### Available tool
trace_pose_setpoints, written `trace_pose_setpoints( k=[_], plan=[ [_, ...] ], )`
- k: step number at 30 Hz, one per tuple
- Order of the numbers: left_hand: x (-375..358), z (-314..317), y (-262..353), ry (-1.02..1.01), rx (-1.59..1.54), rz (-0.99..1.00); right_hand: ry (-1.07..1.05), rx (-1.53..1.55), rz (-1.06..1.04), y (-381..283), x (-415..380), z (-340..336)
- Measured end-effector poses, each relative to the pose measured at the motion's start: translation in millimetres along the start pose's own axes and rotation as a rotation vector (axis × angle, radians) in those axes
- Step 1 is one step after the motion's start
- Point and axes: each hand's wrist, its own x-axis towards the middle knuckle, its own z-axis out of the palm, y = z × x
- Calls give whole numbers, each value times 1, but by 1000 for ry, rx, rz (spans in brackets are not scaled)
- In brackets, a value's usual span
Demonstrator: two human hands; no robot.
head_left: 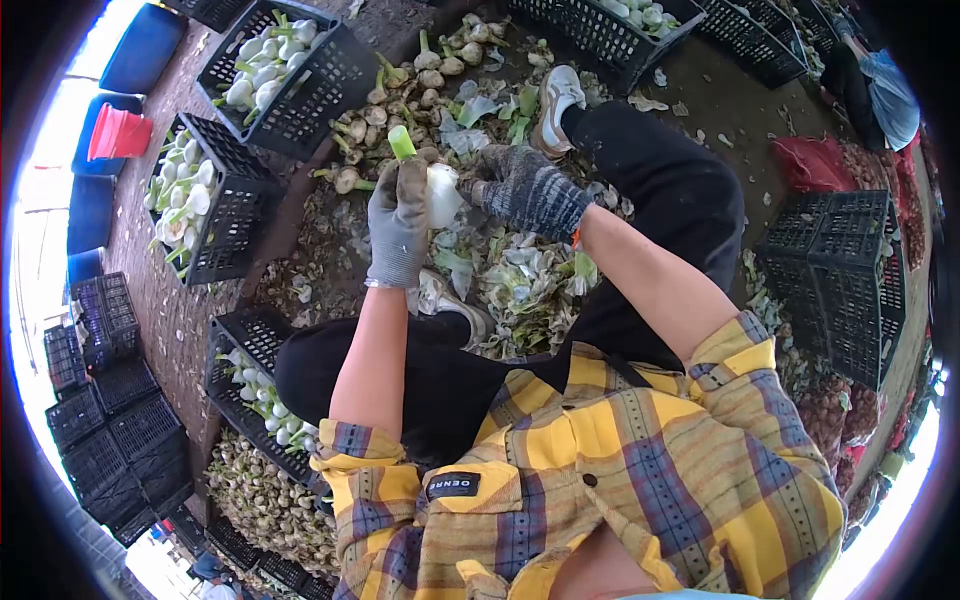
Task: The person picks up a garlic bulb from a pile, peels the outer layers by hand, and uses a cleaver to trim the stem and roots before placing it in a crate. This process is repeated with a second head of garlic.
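Note:
My left hand, in a grey glove, is closed around a white onion with a short green stalk poking up past the fingers. My right hand, in a dark speckled glove, is beside the onion's right side with its fingers curled. Whatever those fingers grip, if anything, is hidden. Under both hands lies a heap of peeled skins and leaves. Just beyond, untrimmed onions with dirty outer skins are piled on the ground.
Black crates of cleaned onions stand at the upper left, left, lower left and top. Stacked black crates are to the right. More unpeeled onions lie lower left. Another person is at the far upper right.

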Motion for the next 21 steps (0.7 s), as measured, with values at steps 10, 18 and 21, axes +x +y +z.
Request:
trace_pose_setpoints(
  k=[10, 18, 21],
  plan=[
    [12, 0, -1, 147, -84, -124, 362, 305, 168, 29, 29, 15],
    [12, -19, -9, 124, -122, -127, -196, 1230, 305, 15, 32, 22],
    [10, -29, -12, 131, -131, -113, -253, 965, 241, 11, 38, 33]
  ],
)
